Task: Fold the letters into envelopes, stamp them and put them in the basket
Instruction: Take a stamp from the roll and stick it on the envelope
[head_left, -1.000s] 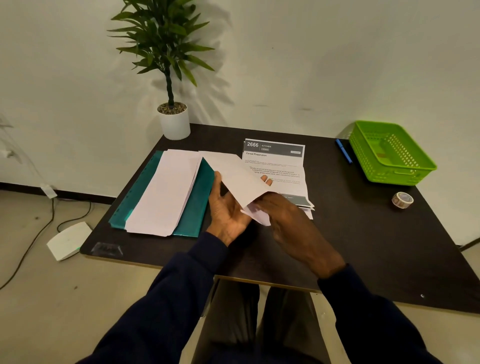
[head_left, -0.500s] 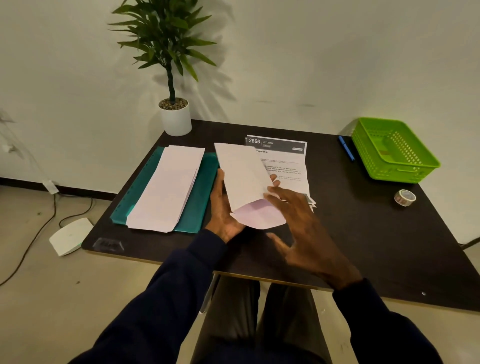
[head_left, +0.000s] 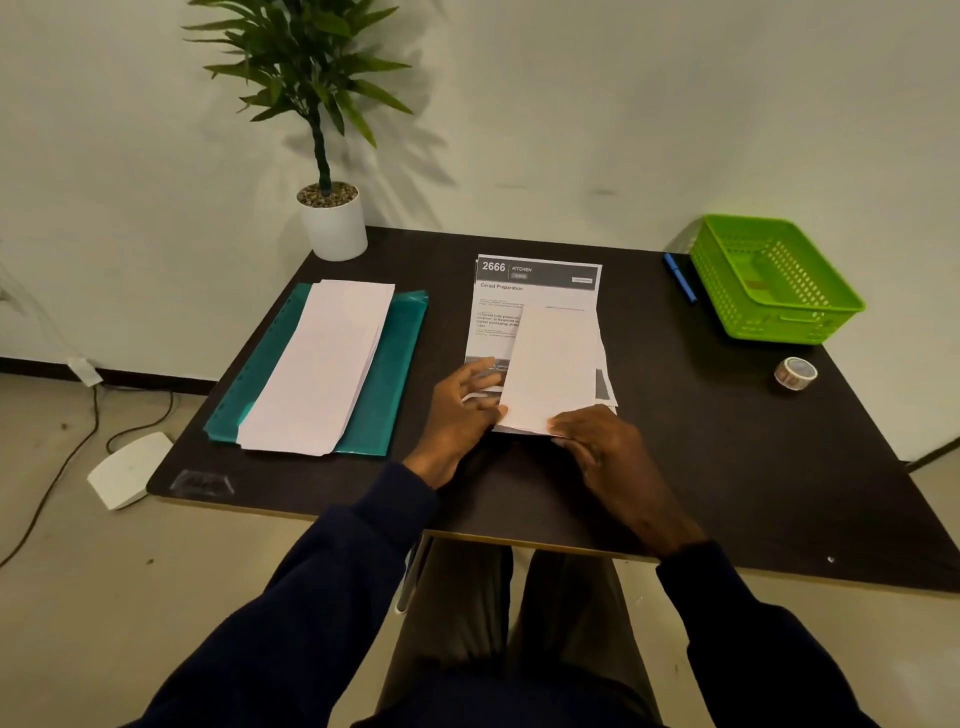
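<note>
White envelope (head_left: 550, 364), one, on letters (head_left: 498, 312); left hand (head_left: 460, 415) flat on letters, right hand (head_left: 597, 452) pinching envelope

Single head-worn view, forward and down over the near table (head_left: 727, 467) edge.

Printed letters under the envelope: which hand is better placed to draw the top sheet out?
Probably the left hand: its fingers lie on the printed letters beside the envelope, while the right hand rests on the envelope's near end.
</note>
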